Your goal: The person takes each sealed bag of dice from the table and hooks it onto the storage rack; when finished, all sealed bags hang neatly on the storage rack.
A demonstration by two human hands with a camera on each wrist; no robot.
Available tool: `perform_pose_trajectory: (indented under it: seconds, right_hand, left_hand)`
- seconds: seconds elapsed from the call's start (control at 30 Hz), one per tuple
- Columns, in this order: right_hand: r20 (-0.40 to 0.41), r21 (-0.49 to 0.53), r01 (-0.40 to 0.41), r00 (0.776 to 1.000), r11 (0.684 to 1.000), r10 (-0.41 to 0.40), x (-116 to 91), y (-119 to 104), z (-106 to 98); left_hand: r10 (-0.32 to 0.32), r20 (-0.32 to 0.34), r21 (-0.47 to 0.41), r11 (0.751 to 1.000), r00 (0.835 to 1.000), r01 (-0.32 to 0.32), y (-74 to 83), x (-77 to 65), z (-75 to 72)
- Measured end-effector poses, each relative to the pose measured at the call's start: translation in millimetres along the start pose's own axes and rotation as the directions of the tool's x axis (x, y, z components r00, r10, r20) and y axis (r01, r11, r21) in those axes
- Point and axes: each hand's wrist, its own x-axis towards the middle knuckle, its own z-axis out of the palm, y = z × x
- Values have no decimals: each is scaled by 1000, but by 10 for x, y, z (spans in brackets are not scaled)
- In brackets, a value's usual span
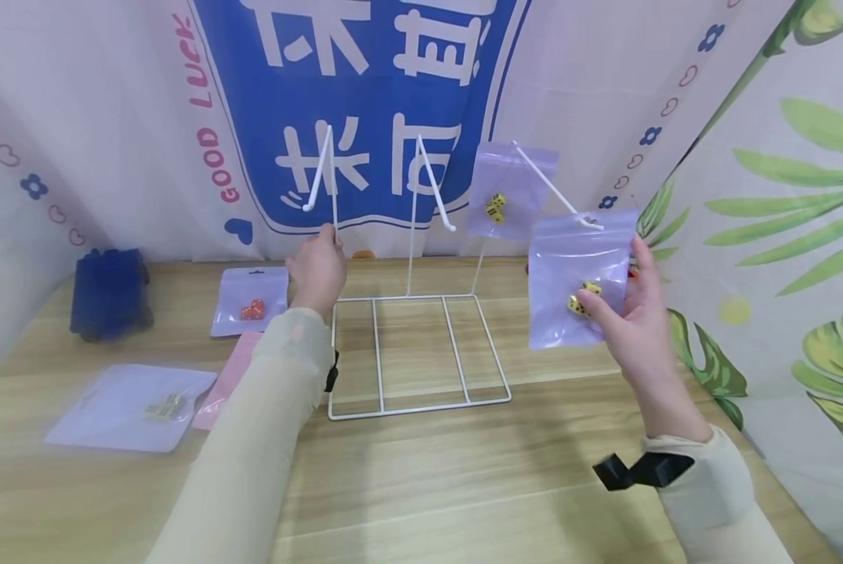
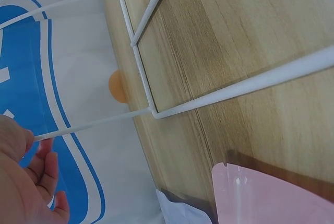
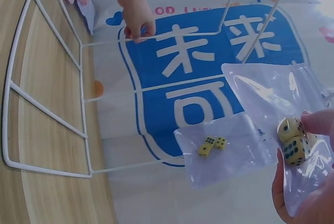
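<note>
My right hand (image 1: 640, 337) pinches a pale purple zip bag (image 1: 551, 251) of yellow dice (image 3: 295, 151) between thumb and fingers. The bag's top meets the tip of the right hook (image 1: 544, 178) on a white wire rack (image 1: 421, 409); the tip shows in front of the plastic. Farther back on that same hook hangs another purple bag (image 1: 527, 168) with smaller-looking yellow dice. My left hand (image 1: 319, 270) holds the rack's left upright (image 2: 88, 125) between thumb and fingers. The left hook (image 1: 318, 172) and middle hook (image 1: 435, 188) carry no bag.
Left of the rack lie a purple bag with red dice (image 1: 252, 309), a pink bag (image 1: 227, 380) and a pale bag (image 1: 121, 403) with whitish contents. A blurred dark blue object (image 1: 107, 294) stands at the back left. A printed curtain (image 1: 146, 157) hangs behind the table.
</note>
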Motion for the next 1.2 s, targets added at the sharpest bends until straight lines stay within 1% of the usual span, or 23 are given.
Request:
perform_pose_trajectory:
  seconds: [0.23,0.4,0.5,0.57,0.67,0.73,0.87,1.07,1.2]
  right_hand:
    - [-42,-77,-46,998,996,43,335,198,178]
    - [-52,-143,-127,991,982,121,582,300,285]
    - [-70,-175,-160,986,972,150,726,355,342]
    - [-88,-222,-155,986,963,139,823,394,370]
    - [-115,-317,-147,987,937,116,949,445,409]
    - [-130,-357,-142,986,923,102,1023,481,433]
    - [-138,-391,-149,985,908,102,1120,529,476]
    - [-141,-394,-197,978,898,153,1189,556,518]
    - [-139,-411,-213,976,886,170,1226,566,533]
  left_hand:
    - [1,17,-1,1000,1000,-1,1,-6,-14]
    - [-1,16,-5,1000,1000,1,5,-15,-16]
    - [-2,11,-7,1000,1000,2,3,-15,-11]
    - [-3,12,-6,1000,1000,3,0,-14,-7]
    - [0,12,-5,1000,1000,0,-7,-7,1]
    - [-1,11,-7,1000,1000,1,-9,-7,5]
    - [-4,5,-6,1000,1000,4,-9,-12,15]
    - [-13,16,5,1000,1000,12,-1,-12,12]
    - [-25,20,14,1000,999,25,0,1,2]
